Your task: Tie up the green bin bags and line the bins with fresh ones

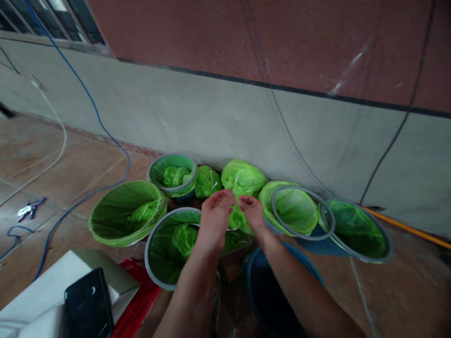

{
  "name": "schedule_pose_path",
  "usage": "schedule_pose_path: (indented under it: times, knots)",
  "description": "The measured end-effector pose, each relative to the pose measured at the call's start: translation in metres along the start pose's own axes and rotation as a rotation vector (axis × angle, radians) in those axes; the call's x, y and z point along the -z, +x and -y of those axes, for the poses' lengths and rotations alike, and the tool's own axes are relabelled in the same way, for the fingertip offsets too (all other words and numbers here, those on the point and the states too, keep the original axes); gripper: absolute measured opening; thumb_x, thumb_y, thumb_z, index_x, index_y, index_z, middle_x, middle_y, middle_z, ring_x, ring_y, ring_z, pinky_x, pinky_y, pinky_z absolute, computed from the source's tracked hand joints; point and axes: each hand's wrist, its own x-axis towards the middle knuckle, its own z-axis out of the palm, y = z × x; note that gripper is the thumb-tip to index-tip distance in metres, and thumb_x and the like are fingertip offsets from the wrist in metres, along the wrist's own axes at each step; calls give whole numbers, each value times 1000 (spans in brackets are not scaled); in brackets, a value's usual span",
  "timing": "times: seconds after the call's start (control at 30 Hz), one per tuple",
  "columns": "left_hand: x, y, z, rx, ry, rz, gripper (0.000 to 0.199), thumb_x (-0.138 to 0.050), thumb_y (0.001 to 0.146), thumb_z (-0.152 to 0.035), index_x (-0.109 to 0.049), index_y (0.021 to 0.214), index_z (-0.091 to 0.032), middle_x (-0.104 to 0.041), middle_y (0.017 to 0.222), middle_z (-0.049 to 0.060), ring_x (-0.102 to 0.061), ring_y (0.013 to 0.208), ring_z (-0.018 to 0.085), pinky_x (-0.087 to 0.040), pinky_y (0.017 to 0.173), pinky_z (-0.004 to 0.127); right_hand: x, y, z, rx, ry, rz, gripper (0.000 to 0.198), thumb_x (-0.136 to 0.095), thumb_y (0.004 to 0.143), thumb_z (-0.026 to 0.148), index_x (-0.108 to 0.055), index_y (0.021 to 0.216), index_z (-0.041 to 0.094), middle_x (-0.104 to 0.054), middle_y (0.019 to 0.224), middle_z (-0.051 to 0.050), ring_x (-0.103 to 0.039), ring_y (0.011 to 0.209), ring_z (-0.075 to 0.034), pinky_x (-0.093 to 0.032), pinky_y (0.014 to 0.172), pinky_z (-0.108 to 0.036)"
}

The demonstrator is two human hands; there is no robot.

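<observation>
My left hand [219,206] and my right hand [252,210] are held close together, fingertips pinched at a thin green plastic bag [238,221]. Its film shows between and below them; whether a drawstring is in the fingers is too small to tell. Just behind stands a bulging green bag [244,174], gathered at the top with a white tie. To the left of my left hand is a lined bin with a grey rim [150,263], a crumpled green bag inside. Under my right forearm a dark blue bin [251,277] stands without a visible liner.
More green-lined bins [123,213] stand along the wall, one with a loose grey ring [333,220] on it. A smaller tied bag [207,180] sits among them. A phone [88,303] rests on a white box [45,286]. A blue cable [84,195] and keys [30,209] lie on the tiles.
</observation>
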Motion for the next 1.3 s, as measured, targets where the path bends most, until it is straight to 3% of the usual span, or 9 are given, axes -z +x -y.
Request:
schedule_pose_path:
  times: [0.13, 0.27, 0.47, 0.6, 0.67, 0.77, 0.97, 1.13, 1.3]
  knots:
    - [5, 6, 8, -62, 122, -32, 37, -69, 67, -29, -68, 101, -15, -69, 97, 7, -62, 85, 17, -47, 79, 30, 28, 4, 69, -35, 120, 94, 28, -75, 57, 36, -66, 76, 18, -58, 58, 4, -47, 49, -9, -38, 50, -24]
    - [6, 16, 27, -201, 364, 6, 60, -68, 64, -18, -59, 123, -18, -62, 121, 10, -58, 111, 25, -45, 95, 38, 59, -30, 130, -4, 103, 280, 24, -76, 65, 32, -70, 83, 17, -57, 58, 4, -47, 50, -7, -36, 50, -21]
    - [-16, -12, 34, -427, 566, 379, 90, -68, 58, -9, -40, 143, -20, -36, 150, 13, -30, 141, 30, -22, 118, 43, 123, -108, 189, -218, 501, 210, 18, -75, 65, 22, -69, 82, 19, -60, 68, 3, -53, 57, -8, -44, 52, -20]
    - [-37, -39, 44, -385, 606, 647, 72, -73, 59, -15, -57, 129, -20, -53, 138, 12, -45, 130, 32, -29, 113, 44, 167, -147, 193, -335, 643, 161, 19, -71, 65, 16, -68, 83, 17, -50, 54, 7, -40, 45, -4, -42, 47, -17]
    - [-48, -49, 56, -282, 549, 754, 40, -71, 64, -19, -70, 104, -19, -69, 111, 10, -61, 108, 29, -41, 101, 42, 188, -158, 188, -347, 706, 128, 19, -71, 65, 14, -67, 83, 16, -47, 52, 8, -37, 42, -3, -40, 43, -15]
    - [-60, -64, 72, -51, 413, 785, 5, -64, 69, -20, -67, 71, -17, -68, 71, 4, -65, 70, 20, -50, 76, 34, 216, -165, 177, -318, 774, 27, 20, -70, 67, 12, -64, 85, 18, -52, 57, 7, -41, 43, -3, -42, 43, -15]
    - [-65, -92, 87, 76, 436, 627, 13, -66, 71, -29, -65, 76, -16, -64, 69, 1, -63, 61, 16, -47, 64, 28, 238, -174, 151, -203, 899, -111, 21, -69, 70, 12, -61, 88, 21, -54, 58, 8, -49, 46, -4, -48, 47, -14]
    - [-70, -116, 115, 174, 575, 678, 41, -68, 73, -55, -67, 86, -17, -71, 84, 7, -64, 76, 21, -47, 71, 31, 224, -187, 144, -215, 1035, -127, 25, -72, 67, 12, -61, 89, 20, -54, 57, 10, -50, 46, -2, -48, 50, -12]
    - [-79, -117, 122, 103, 427, 703, 42, -76, 68, -37, -68, 106, -20, -71, 107, 7, -64, 96, 23, -45, 89, 34, 233, -198, 140, -225, 1056, -82, 23, -71, 68, 13, -61, 87, 20, -53, 56, 9, -49, 44, -3, -46, 45, -12]
